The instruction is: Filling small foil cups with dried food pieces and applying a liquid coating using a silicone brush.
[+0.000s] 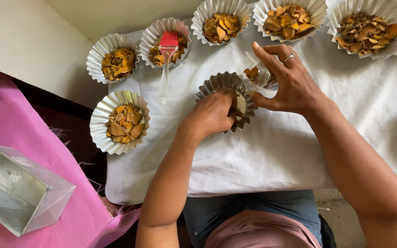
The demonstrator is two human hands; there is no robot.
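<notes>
A fluted metal tart mould (217,81) stands tilted on the white cloth (276,151) in the middle. My left hand (212,112) is pressed inside it, fingers curled on brown dried slices. Just to the right, my right hand (288,80), with a ring on one finger, grips a small clear glass (258,76) tipped toward the mould. The glass holds a few orange-brown pieces.
Several fluted foil moulds filled with dried orange-brown slices ring the cloth: (120,121), (113,59), (221,20), (288,18), (368,27). A red silicone brush (166,59) with a clear handle lies over another filled mould (155,34). A rectangular metal tin (19,190) sits on pink fabric at left.
</notes>
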